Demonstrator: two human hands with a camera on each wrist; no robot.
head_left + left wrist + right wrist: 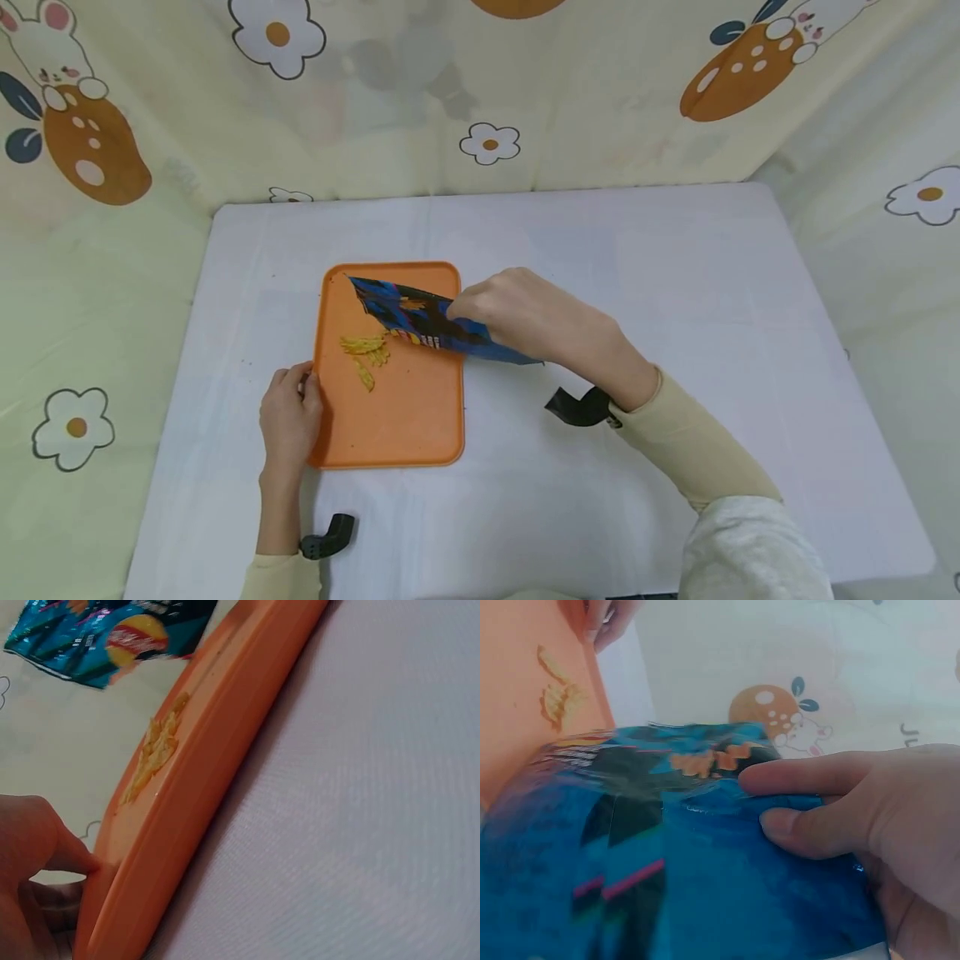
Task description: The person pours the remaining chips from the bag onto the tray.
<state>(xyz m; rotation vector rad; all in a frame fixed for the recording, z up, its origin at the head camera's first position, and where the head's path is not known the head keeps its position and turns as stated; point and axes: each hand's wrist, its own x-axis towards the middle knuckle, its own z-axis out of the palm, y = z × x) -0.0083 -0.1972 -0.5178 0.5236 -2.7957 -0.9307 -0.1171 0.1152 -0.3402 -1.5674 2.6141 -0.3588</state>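
My right hand (517,312) grips a shiny blue-and-black chip bag (420,317) by its side, thumb and fingers pinching the foil in the right wrist view. The bag lies slanted over the upper part of an orange tray (420,417). Just below the bag's lower edge, a small heap of yellow ridged chips (365,346) rests on the tray. At the tray's left side my left hand (292,412) holds the rim. The left wrist view shows that thumb (71,855) pressed on the rim, with the other fingers lower along the wall.
A white-covered table (637,483) carries the tray left of its middle. Patterned curtains (405,125) hang behind the table and at both sides. Black camera mounts are on the left wrist (328,537) and the right wrist (581,407).
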